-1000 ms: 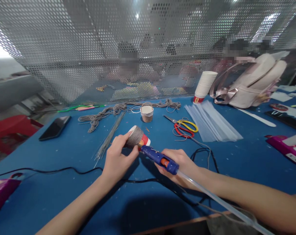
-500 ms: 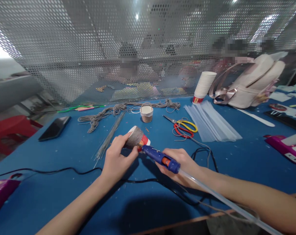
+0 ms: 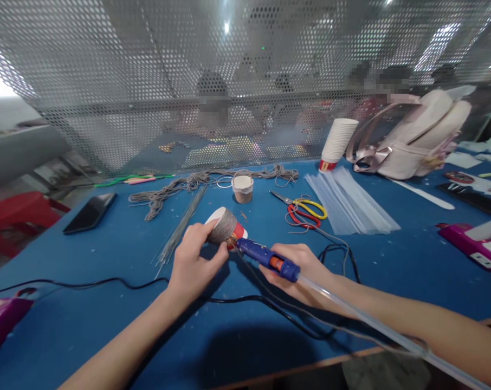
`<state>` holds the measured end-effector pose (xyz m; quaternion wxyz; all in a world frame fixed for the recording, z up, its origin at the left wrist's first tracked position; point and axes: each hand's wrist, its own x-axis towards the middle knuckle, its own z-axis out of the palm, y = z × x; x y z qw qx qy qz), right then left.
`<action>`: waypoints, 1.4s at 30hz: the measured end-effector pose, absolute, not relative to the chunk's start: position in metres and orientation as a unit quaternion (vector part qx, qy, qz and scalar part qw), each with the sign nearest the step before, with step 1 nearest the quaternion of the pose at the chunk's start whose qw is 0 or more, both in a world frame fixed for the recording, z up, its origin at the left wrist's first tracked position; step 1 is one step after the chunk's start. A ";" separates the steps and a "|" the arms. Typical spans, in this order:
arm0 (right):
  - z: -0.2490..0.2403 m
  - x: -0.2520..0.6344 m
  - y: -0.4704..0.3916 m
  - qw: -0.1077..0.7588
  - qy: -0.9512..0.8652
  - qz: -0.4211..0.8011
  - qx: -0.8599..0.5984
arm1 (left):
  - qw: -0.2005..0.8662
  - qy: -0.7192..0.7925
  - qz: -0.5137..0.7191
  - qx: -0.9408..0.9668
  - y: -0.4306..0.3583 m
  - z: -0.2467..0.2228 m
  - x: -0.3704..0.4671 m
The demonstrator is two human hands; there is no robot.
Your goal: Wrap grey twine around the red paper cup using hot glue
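My left hand [image 3: 196,260] grips a paper cup [image 3: 225,226] lying on its side in the air, its upper part wound with grey cord and its red printed base bare. In my right hand [image 3: 296,268] is a blue hot glue gun [image 3: 265,257], fingers wrapped round it. The nozzle points at the cup's red part, close to my left thumb; whether it touches I cannot tell. A long clear glue stick [image 3: 351,314] runs out of the gun's back, over my right forearm. Grey cord [image 3: 265,290] trails from the cup toward the lower right.
Behind the cup stands a small wrapped cup [image 3: 243,189]. Scissors [image 3: 304,210], clear plastic strips [image 3: 349,203], stacked paper cups [image 3: 338,143] and a backpack [image 3: 412,138] lie to the right. Left are grey cord bundles [image 3: 164,192], thin wires [image 3: 182,230] and a phone [image 3: 90,213]. A black cable [image 3: 233,299] crosses the table [image 3: 119,325].
The cup has turned slightly in my left hand and shifted a little left. The glue gun's nozzle has risen slightly with it. The trailing cord now shows below the gun.
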<state>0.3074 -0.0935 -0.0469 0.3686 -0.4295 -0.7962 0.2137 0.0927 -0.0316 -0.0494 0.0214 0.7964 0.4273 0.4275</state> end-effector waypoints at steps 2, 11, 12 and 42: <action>-0.047 0.307 -0.094 0.379 -0.791 0.208 -0.434 | 0.017 0.422 0.428 0.799 -0.032 -0.049 0.093; -0.045 0.309 -0.093 0.377 -0.798 0.203 -0.425 | 0.031 0.430 0.428 0.795 -0.032 -0.049 0.092; -0.044 0.310 -0.093 0.378 -0.797 0.202 -0.424 | 0.031 0.427 0.429 0.795 -0.032 -0.049 0.092; -0.031 0.307 -0.096 0.390 -0.751 0.253 -0.468 | 0.133 0.384 0.447 0.797 -0.028 -0.053 0.083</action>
